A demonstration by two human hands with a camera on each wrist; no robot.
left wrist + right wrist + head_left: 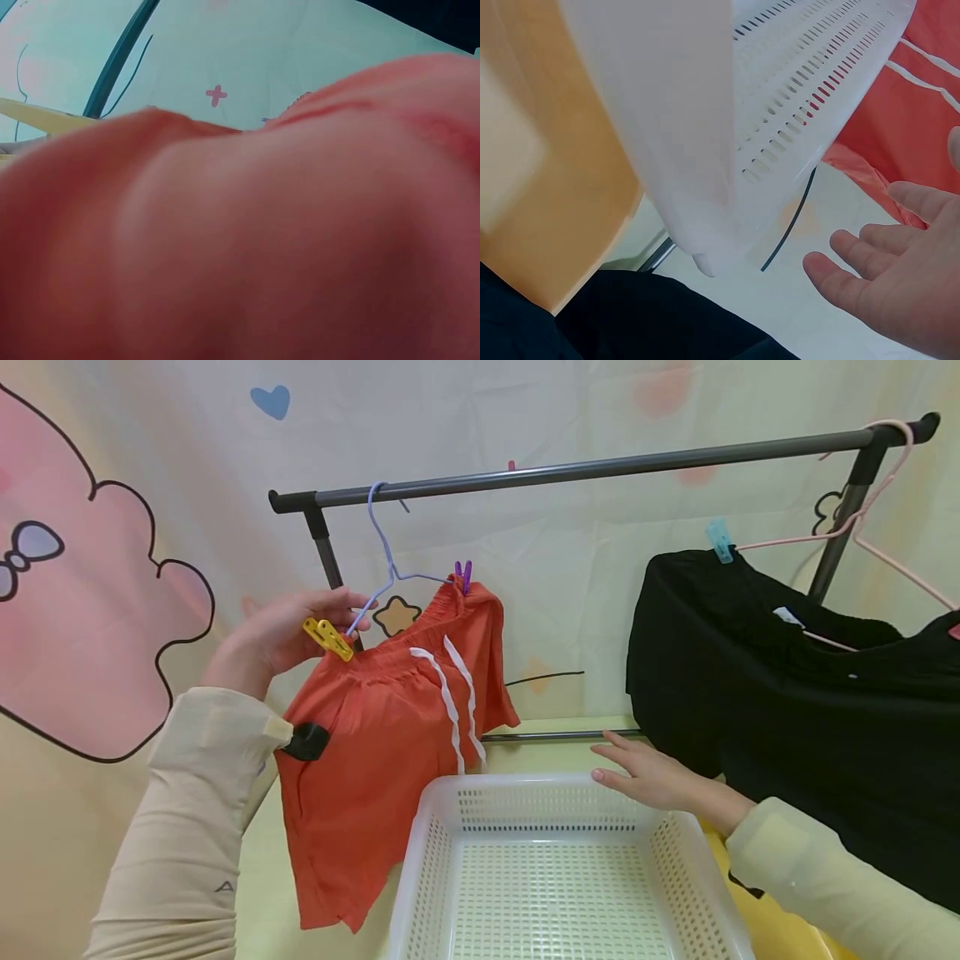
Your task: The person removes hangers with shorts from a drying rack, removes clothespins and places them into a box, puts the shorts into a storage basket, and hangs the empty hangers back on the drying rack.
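Shorts [375, 727], red-orange, with a gathered waistband and two white drawstrings [450, 693] trailing down the front. They hang from a thin lavender-blue wire hanger [388, 560], hooked over the grey rail [480, 481] near its left end. The waistband slopes, its left end lower: a yellow clothespin [328, 639] grips that end, a purple clothespin [463, 578] the higher one. The legs hang loosely, softly creased, at the left of the white basket [525, 781].
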